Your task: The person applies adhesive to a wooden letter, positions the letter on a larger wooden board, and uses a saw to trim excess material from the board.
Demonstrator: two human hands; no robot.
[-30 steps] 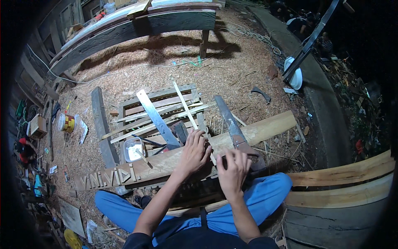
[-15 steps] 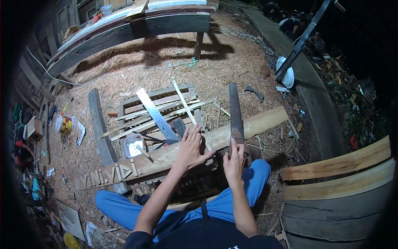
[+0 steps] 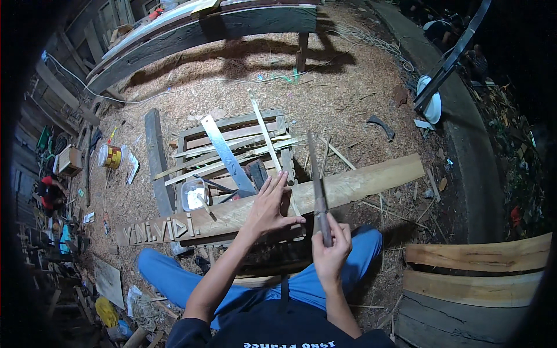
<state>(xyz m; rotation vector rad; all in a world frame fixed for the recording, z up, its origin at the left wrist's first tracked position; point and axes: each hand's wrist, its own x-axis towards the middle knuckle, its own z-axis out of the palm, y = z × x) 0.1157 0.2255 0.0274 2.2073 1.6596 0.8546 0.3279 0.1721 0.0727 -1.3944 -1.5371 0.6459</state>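
Note:
A long wooden plank [image 3: 371,178] lies across in front of my knees, with raised wooden letters [image 3: 159,229] on its left part. My left hand [image 3: 268,206] rests on the plank with its fingers spread, beside and partly over a thin wooden strip [image 3: 264,132]. That strip crosses the plank and runs away from me. In my right hand [image 3: 332,248] is the handle of a hand saw [image 3: 318,180]. Its narrow blade points away from me, turned nearly edge-on, just right of the strip. I cannot tell whether its teeth touch the wood.
Beyond the plank are a slatted wooden frame [image 3: 181,152], a metal-bladed saw [image 3: 223,152] and a plastic tub with white contents [image 3: 195,191]. A dark beam [image 3: 155,156] lies left. Boards [image 3: 476,258] are at right; a bench [image 3: 214,37] stands at the back.
My right hand has moved nearer to me and turned the saw, so its blade shows narrow instead of broad. My left hand stays on the plank. The whole view has shifted slightly.

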